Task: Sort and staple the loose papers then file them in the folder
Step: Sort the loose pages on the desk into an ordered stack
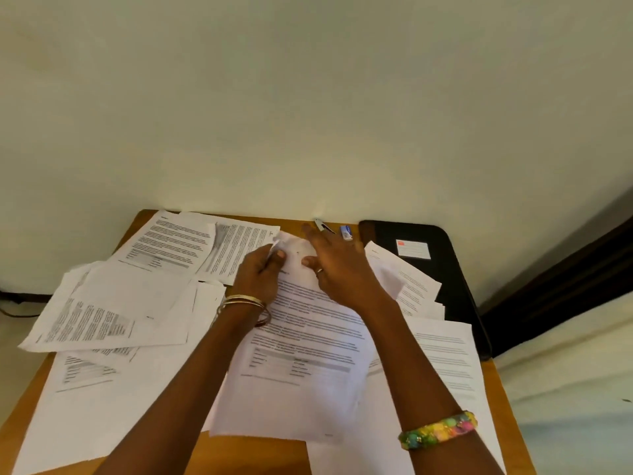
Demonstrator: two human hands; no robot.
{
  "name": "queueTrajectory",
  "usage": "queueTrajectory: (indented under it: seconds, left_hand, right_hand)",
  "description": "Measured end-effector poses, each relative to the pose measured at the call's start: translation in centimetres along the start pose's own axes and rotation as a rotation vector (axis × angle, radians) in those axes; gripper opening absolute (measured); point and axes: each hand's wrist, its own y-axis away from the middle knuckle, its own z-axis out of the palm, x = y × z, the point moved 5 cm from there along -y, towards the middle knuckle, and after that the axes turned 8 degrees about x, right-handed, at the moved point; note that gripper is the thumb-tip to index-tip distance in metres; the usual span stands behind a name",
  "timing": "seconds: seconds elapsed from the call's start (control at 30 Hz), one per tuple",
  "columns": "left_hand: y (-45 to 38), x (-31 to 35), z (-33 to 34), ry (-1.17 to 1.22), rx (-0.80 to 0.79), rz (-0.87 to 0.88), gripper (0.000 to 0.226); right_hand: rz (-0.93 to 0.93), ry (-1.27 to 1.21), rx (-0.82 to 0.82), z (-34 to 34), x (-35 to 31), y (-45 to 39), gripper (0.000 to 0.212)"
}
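Observation:
A stack of printed papers [301, 365] lies in the middle of the small wooden table [246, 454]. My left hand [262, 272] pinches the stack's far left corner, which curls up. My right hand [337, 265] lies flat over the top of the same stack, fingers stretched toward the wall. A metal stapler [323, 226] rests at the table's far edge just beyond my right fingertips, with a small blue staple box [346, 232] beside it. A black folder [435, 269] with a white label lies at the far right.
Several loose printed sheets [102, 310] cover the left half of the table, some hanging over its left edge. More sheets [445, 358] lie on the right, partly over the folder. A pale wall [308, 114] stands right behind the table.

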Motion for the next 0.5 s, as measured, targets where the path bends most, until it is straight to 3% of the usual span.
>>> queueTrajectory:
  seconds: [0.27, 0.4, 0.5]
  left_hand:
    - [-0.5, -2.5, -2.8, 0.158, 0.089, -0.116, 0.019]
    - [-0.5, -3.2, -3.0, 0.138, 0.100, -0.105, 0.017]
    - [-0.5, -3.5, -3.0, 0.126, 0.116, -0.088, 0.019]
  right_hand:
    - [0.483, -0.736, 0.105, -0.4, 9.3, 3.6, 0.018]
    - [0.670, -1.039, 0.252, 0.7, 9.9, 4.5, 0.012]
    - [0.727, -1.121, 0.352, 1.7, 9.6, 4.7, 0.014]
